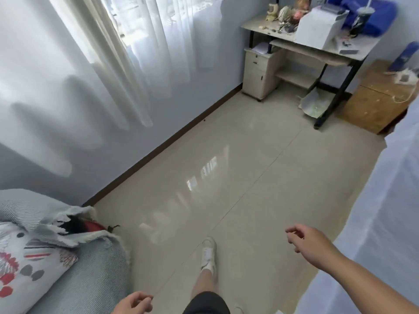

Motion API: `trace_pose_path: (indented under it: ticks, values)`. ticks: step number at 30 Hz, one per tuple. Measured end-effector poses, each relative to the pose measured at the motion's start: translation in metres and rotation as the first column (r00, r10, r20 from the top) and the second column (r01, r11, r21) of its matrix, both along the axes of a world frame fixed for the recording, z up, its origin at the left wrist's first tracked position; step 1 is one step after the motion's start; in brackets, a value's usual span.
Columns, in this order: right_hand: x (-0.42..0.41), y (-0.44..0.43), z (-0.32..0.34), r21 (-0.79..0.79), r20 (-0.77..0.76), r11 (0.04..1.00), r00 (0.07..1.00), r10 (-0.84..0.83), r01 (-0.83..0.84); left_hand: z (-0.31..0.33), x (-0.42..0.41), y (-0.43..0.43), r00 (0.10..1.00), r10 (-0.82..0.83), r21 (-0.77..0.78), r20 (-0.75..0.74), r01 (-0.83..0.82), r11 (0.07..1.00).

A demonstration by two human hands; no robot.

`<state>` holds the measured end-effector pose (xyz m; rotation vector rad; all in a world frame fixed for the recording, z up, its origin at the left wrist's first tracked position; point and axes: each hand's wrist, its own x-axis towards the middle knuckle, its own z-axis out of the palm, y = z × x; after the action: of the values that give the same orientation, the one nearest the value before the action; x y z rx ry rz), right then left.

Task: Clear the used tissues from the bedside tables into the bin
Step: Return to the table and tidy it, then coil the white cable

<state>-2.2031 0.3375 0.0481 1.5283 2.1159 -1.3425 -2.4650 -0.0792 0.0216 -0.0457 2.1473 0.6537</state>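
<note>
My left hand [132,304] hangs at the bottom edge, fingers loosely curled and holding nothing. My right hand [305,242] reaches forward over the tiled floor, fingers apart and empty. A wooden bedside cabinet [371,103] stands at the far right with crumpled white tissue [404,75] and a cord on its top. No bin is in view. My leg and white shoe [208,254] step forward between the hands.
A bed with a grey blanket [86,279] and patterned pillow [29,261] lies at the left. White fabric [376,211] fills the right side. A cluttered desk [317,35] with a small drawer unit [258,71] stands at the back. Shiny floor tiles [226,177] stretch between them.
</note>
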Motion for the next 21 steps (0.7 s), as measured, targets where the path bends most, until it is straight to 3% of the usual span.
trace_pose_path:
  ticks: [5, 11, 17, 21]
  values:
    - [-0.017, 0.064, -0.008, -0.036, 0.04, 0.98, 0.981, -0.192, 0.193, -0.022, -0.087, 0.129, 0.994, -0.09, 0.056, 0.053, 0.087, 0.995]
    - [-0.01, 0.114, -0.012, -0.116, 0.133, 0.87, 0.876, -0.464, 0.479, 0.0, -0.173, 0.338, 0.906, -0.418, 0.147, 0.063, 0.406, 0.902]
    - [0.019, 0.136, -0.027, -0.186, 0.193, 0.693, 0.718, -0.669, 0.696, 0.029, -0.19, 0.553, 0.817, -0.576, 0.256, -0.003, 0.558, 0.79]
    - [0.038, 0.178, -0.046, -0.226, 0.242, 0.598, 0.639, -0.73, 0.769, 0.026, -0.175, 0.672, 0.799, -0.601, 0.271, -0.021, 0.583, 0.766]
